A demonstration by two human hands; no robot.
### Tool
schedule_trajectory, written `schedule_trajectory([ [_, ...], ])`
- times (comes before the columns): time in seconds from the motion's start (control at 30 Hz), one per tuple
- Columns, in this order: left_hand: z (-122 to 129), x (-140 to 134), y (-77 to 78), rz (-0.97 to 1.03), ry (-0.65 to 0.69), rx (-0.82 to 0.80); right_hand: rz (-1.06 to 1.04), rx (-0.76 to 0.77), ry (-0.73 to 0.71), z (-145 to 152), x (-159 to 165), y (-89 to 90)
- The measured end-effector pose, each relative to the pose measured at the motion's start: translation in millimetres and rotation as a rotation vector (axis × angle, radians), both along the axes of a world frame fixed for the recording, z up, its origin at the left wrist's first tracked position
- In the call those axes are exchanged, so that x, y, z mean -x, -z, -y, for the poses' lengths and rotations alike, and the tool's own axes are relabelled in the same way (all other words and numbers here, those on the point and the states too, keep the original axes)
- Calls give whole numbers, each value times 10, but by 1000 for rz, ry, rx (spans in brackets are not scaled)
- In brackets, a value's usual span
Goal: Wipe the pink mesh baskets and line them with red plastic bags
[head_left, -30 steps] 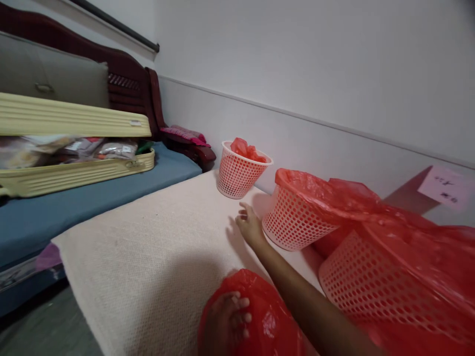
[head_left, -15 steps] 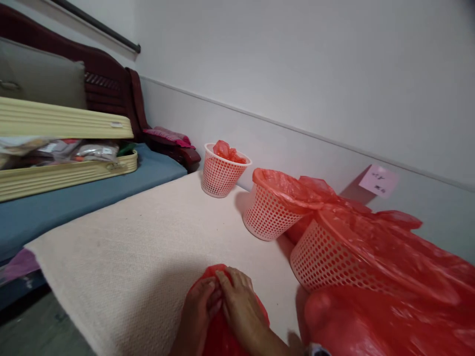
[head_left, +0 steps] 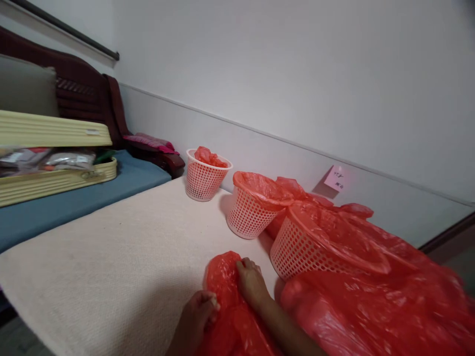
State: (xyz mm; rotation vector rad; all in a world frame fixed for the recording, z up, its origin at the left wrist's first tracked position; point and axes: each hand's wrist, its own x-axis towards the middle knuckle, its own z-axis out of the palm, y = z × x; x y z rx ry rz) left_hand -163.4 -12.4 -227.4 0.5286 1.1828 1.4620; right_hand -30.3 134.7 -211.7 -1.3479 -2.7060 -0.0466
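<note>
A crumpled red plastic bag (head_left: 227, 284) lies on the cream cloth in front of me, bunched up between both hands. My left hand (head_left: 198, 314) is closed at the bag's left side, with thumb and fingers pinching the film. On the other side, my right hand (head_left: 254, 284) has its curled fingers gripping the bag near its top. Beyond the right hand stands a white perforated wastebasket (head_left: 293, 247) with a red bag lining it and spilling over its rim. More red bag film (head_left: 363, 311) is heaped beside my right forearm.
A second lined basket (head_left: 247, 217) stands farther back, and a third basket (head_left: 204, 182) holds crumpled red film. A pink note (head_left: 334, 178) is on the wall. At left, an open yellow case (head_left: 55, 183) rests on the blue bed surface (head_left: 141, 173). The cream cloth (head_left: 122, 252) extends leftward.
My hands, close together on the bag before, have moved apart to its two sides. More of the red bag shows between them. The view has shifted to the right.
</note>
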Motion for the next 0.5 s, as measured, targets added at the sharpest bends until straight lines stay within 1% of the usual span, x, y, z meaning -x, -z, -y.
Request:
schedule_trajectory([
  [0.1, 3, -168, 85, -262, 77, 3, -40, 4, -15, 74, -16, -123],
  [0.17, 22, -246, 152, -408, 117, 22, -112, 12, -42, 168, 6, -229],
  [0.23, 41, -285, 209, -478, 118, 35, -193, 21, -75, 277, 41, -298],
  [0.27, 48, -292, 226, -483, 113, 31, -220, 25, -87, 329, 58, -300],
  [0.3, 53, -295, 230, -467, 111, 21, -231, 30, -91, 375, 72, -274],
  [0.37, 68, -301, 203, -418, 112, -4, -220, 46, -79, 439, 87, -144],
  [0.43, 94, -323, 143, -389, 127, -5, -188, 64, -51, 465, 84, 58],
  [0.5, 137, -368, 80, -366, 156, 28, -156, 60, -33, 467, 73, 267],
])
